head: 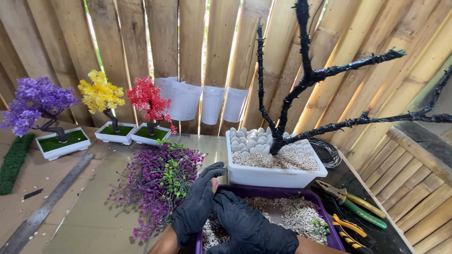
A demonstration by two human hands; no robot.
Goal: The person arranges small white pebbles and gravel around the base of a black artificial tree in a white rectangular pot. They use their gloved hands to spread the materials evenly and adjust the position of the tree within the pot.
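Gloved right hand (256, 228) overlaps the left hand (197, 202) above the purple tray (329, 226), hiding either grip.

Black gloves on both hands (230, 216); purple tray (282, 192) w/ pale speckled gravel; white pot (273, 176), black wire tree (301, 80); purple, yellow, red mini trees at 10 o'clock.

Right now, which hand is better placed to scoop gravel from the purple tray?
Probably the right hand: it lies directly over the gravel; the left hand sits at the purple tray left edge.

Bamboo-slat wall (141, 42) w/ daylight thru gaps, paper sheets (197, 101) hung, bamboo bench (414, 183) at right.
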